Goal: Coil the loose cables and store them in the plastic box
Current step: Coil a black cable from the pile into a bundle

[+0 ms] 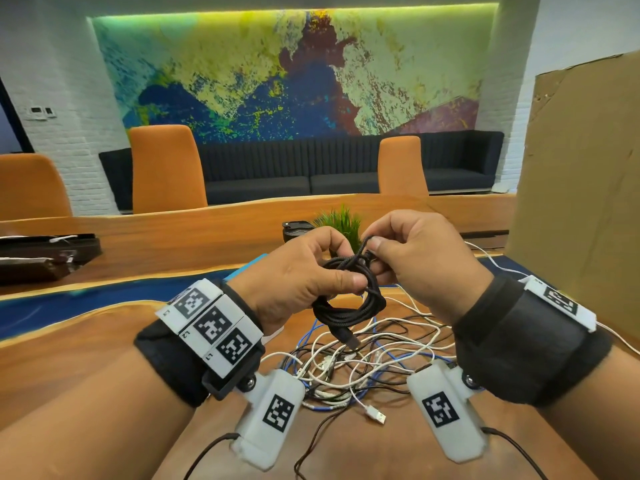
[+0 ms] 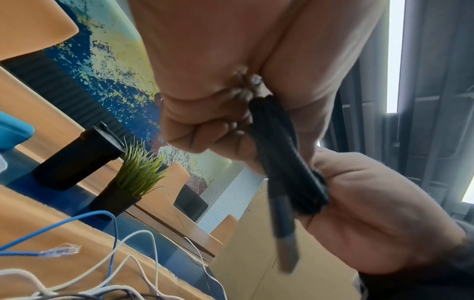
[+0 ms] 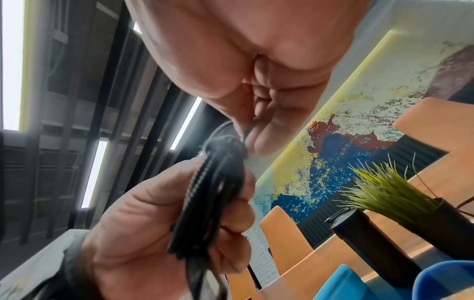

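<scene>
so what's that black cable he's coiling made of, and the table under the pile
The black cable looks sheathed in braided fabric, probably nylon: a matte, ribbed weave shows in the right wrist view. The table looks like polished wood with visible grain, inlaid with a glossy blue strip, possibly resin.

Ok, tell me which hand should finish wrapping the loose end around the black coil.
Right. The right hand already pinches the free end at the top of the black cable, while the left hand grips the coiled loops and can steady them.
</scene>
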